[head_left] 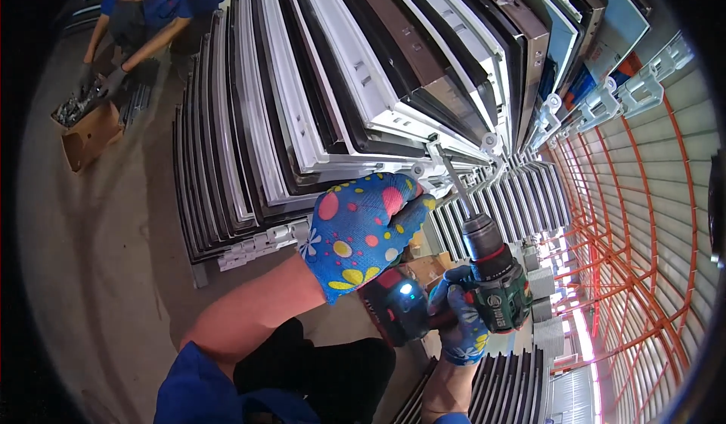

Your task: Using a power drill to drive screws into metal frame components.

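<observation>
Blue flowered gloves cover both hands. Her right hand (461, 314) is wrapped around the grip of a green cordless drill (491, 276), whose long bit reaches up to the corner of the stacked window frames (340, 99). Her left hand (363, 231) is curled against that same corner, just left of the bit. Beyond the stack, another person bends over a cardboard box (91, 133).

Bright, even workshop light; strong fisheye bending, black vignette at the corners, slight softness toward the rim.
</observation>
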`<state>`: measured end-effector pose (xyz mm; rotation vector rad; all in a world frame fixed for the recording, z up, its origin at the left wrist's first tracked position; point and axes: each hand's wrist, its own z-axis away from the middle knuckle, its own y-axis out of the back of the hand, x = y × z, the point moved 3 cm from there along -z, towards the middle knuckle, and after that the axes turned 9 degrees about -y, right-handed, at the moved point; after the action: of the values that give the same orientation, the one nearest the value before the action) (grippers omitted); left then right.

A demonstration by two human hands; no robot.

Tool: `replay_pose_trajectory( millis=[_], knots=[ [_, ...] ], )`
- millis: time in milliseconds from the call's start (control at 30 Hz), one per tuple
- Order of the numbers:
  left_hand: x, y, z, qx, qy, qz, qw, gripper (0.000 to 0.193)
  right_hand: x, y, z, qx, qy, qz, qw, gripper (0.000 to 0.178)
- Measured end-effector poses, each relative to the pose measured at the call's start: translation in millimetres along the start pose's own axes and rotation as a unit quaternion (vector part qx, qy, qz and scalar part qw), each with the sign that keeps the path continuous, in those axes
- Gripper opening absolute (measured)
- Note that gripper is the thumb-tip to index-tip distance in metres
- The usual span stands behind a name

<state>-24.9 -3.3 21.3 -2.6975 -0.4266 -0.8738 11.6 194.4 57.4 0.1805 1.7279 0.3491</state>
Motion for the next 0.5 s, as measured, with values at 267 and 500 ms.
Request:
replay_pose_trajectory(
  millis=[267, 500],
  knots=[
    [8, 0, 0, -0.002, -0.032, -0.008, 0.999, 0.015, 48, -3, -15, -0.112, -0.030, -0.257, 0.960, 0.027],
    [5, -4, 2, 0.004, -0.024, 0.003, 1.000, 0.018, 59, 4, -22, -0.130, -0.053, -0.275, 0.951, 0.030]
  ],
)
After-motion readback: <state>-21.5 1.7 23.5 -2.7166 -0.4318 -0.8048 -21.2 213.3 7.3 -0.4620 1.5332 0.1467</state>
